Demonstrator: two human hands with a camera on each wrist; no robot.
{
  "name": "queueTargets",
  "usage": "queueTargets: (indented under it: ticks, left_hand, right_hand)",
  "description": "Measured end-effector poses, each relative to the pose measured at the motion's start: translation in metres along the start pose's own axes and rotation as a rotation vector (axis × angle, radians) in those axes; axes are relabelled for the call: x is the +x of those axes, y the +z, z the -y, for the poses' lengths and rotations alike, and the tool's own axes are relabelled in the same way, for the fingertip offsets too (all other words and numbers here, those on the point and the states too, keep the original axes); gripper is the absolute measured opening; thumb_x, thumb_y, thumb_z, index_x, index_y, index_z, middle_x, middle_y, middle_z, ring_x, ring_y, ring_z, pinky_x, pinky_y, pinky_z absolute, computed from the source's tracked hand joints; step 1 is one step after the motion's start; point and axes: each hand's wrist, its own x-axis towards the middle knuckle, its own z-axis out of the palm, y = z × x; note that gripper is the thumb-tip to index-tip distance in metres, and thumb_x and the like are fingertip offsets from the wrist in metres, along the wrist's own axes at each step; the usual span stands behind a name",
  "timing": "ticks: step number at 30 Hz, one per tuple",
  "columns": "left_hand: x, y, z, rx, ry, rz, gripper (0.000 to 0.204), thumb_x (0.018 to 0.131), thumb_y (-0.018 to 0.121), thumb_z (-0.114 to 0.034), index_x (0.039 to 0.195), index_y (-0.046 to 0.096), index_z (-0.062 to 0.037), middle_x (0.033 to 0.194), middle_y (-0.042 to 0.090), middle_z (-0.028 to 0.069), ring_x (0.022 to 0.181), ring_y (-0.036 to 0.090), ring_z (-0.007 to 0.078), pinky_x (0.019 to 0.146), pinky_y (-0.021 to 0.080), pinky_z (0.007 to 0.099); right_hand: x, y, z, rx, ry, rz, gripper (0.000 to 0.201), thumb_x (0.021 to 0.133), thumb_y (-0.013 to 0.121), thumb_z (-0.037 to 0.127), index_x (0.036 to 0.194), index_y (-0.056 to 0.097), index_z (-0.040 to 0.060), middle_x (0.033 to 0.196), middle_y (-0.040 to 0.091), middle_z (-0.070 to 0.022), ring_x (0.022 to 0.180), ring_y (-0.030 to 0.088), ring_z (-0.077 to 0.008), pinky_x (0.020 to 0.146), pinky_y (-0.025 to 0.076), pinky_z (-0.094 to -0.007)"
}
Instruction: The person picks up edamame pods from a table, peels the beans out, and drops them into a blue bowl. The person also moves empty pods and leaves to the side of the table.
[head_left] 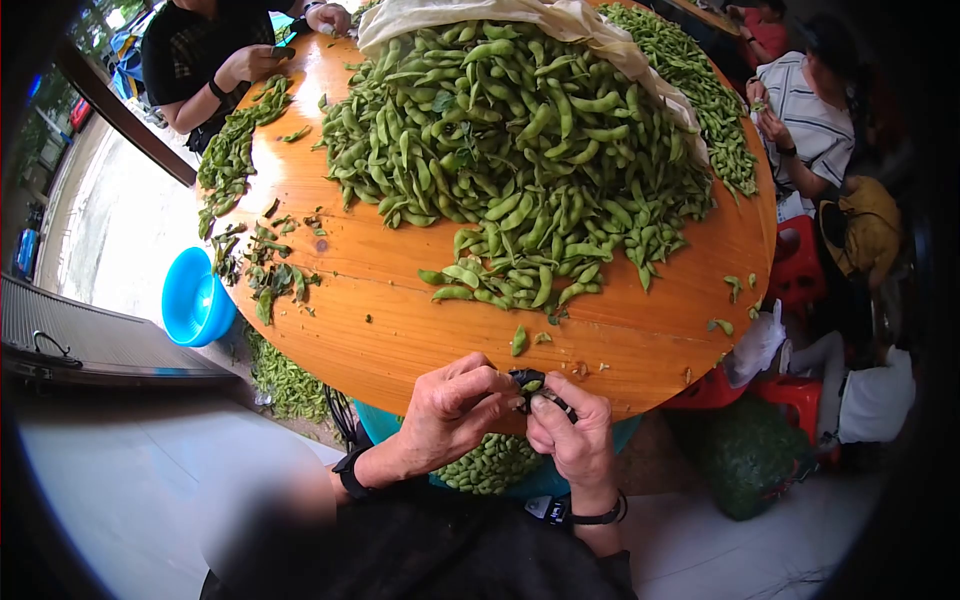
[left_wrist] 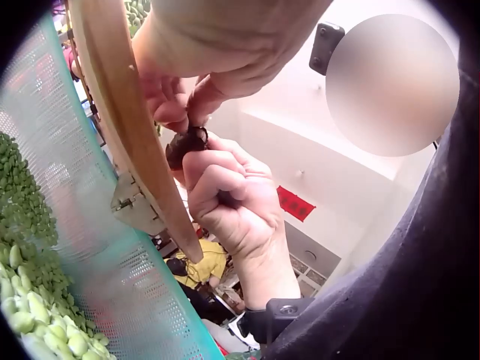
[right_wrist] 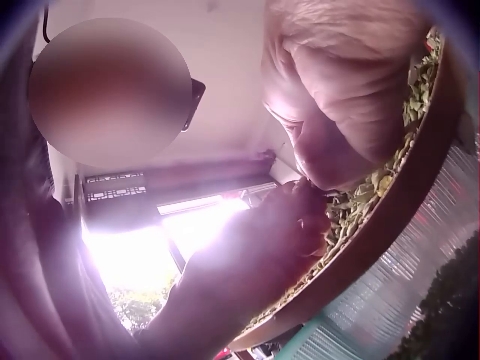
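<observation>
At the near rim of the round wooden worktop (head_left: 380, 330), the two hands meet over a single green pod (head_left: 531, 384). The left hand (head_left: 450, 410) curls its fingers in and pinches one end of the pod, while the right hand (head_left: 575, 435) closes round a small dark tool (head_left: 545, 392), seemingly a cutter, whose working end sits at the pod. Both grips are pressed together; neither is spread. The left wrist view shows the same dark tool (left_wrist: 186, 142) nipped between thumb and fingers just off the worktop's edge.

The step in hand looks like trimming or opening this one pod. Directly below the hands, a teal mesh basket (left_wrist: 90, 247) already holds pale shelled beans (left_wrist: 30, 300). By that judgement the next move calls for a short, firm squeeze with the pod kept steady, then a release over the basket.

A few loose pods (head_left: 520, 340) lie just beyond the hands, and further back a large heap of pods (head_left: 520, 150) covers the middle of the worktop. Other people sit at the far side.
</observation>
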Motion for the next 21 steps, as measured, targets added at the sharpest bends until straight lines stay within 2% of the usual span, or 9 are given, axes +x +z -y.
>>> queueTargets:
  ticks: [3,4,6,10,13,15,18,20,21]
  left_hand:
    - [-0.007,0.009,-0.004,-0.721,-0.324,-0.071,0.018,0.087,0.072,-0.001,0.096,0.057,-0.0013,0.081,0.06,0.0019,0.067,0.06,0.0137,0.058,0.048,0.0243]
    - [-0.006,0.007,-0.004,-0.72,-0.325,-0.071,0.018,0.087,0.072,-0.001,0.096,0.057,-0.0013,0.081,0.06,0.0019,0.067,0.06,0.0137,0.058,0.048,0.0243]
    - [-0.004,0.001,-0.001,-1.069,-0.568,-0.004,0.025,0.087,0.072,-0.002,0.103,0.053,-0.0038,0.083,0.061,0.0034,0.063,0.059,0.0155,0.054,0.046,0.0264]
    - [-0.002,0.0,0.006,-1.363,-0.576,0.177,0.027,0.089,0.069,-0.002,0.109,0.051,-0.0044,0.086,0.061,0.005,0.061,0.057,0.0159,0.051,0.043,0.026]
    - [0.0,0.004,0.004,-1.269,-0.589,0.135,0.03,0.089,0.069,-0.003,0.113,0.051,-0.0039,0.087,0.061,0.0049,0.064,0.056,0.0132,0.055,0.043,0.0252]
    - [0.001,0.013,0.001,-1.104,-0.517,0.14,0.029,0.091,0.069,-0.006,0.114,0.051,-0.0048,0.082,0.06,0.0027,0.064,0.055,0.0107,0.054,0.042,0.0235]
    - [-0.002,0.012,0.002,-0.778,-0.476,0.198,0.031,0.092,0.07,-0.013,0.116,0.052,-0.0033,0.078,0.062,0.0015,0.066,0.056,0.0062,0.054,0.044,0.0241]
    - [0.001,0.01,-0.005,-0.358,-0.324,0.191,0.031,0.093,0.069,-0.015,0.115,0.053,-0.0003,0.081,0.065,0.008,0.068,0.062,0.0106,0.056,0.047,0.0277]
    - [0.004,0.006,-0.007,-0.139,-0.144,0.209,0.029,0.093,0.067,-0.012,0.114,0.054,0.0015,0.082,0.066,0.0168,0.071,0.069,0.0237,0.058,0.051,0.0348]
  right_hand:
    - [-0.001,0.0,-0.002,0.024,-0.052,0.021,0.019,0.096,0.054,-0.001,0.113,0.059,-0.0072,0.081,0.05,-0.0005,0.055,0.041,-0.0036,0.047,0.032,-0.0211]
    - [-0.002,-0.003,-0.005,0.025,-0.051,0.021,0.019,0.096,0.054,-0.001,0.113,0.059,-0.0072,0.081,0.05,-0.0005,0.055,0.041,-0.0036,0.047,0.032,-0.0211]
    - [-0.002,-0.013,-0.013,0.336,0.042,0.107,0.025,0.095,0.055,-0.002,0.12,0.06,-0.0045,0.084,0.053,-0.0011,0.056,0.043,-0.0047,0.047,0.033,-0.0219]
    - [0.0,-0.017,-0.015,0.431,0.047,0.187,0.03,0.095,0.055,-0.004,0.125,0.06,-0.001,0.085,0.055,-0.0007,0.057,0.043,-0.0054,0.046,0.032,-0.0222]
    - [-0.003,-0.007,0.002,0.141,-0.008,0.102,0.024,0.094,0.057,-0.002,0.117,0.063,-0.0015,0.085,0.057,-0.0034,0.057,0.048,-0.0087,0.048,0.037,-0.025]
    - [-0.004,-0.004,0.007,-0.652,-0.244,-0.019,0.019,0.088,0.062,-0.002,0.107,0.064,-0.0045,0.084,0.058,-0.0098,0.06,0.058,-0.0191,0.053,0.044,-0.031]
    - [-0.009,0.01,0.017,-1.001,-0.492,-0.065,0.018,0.082,0.065,-0.002,0.1,0.063,-0.0057,0.084,0.057,-0.0156,0.069,0.062,-0.0305,0.06,0.049,-0.0363]
    - [-0.011,0.012,0.017,-1.009,-0.474,-0.079,0.02,0.08,0.065,-0.003,0.099,0.063,-0.0052,0.084,0.056,-0.0164,0.072,0.062,-0.0352,0.061,0.05,-0.0389]
    - [-0.012,0.011,0.017,-1.027,-0.486,-0.079,0.019,0.08,0.065,-0.003,0.099,0.063,-0.0052,0.083,0.056,-0.016,0.071,0.062,-0.0344,0.061,0.05,-0.0385]
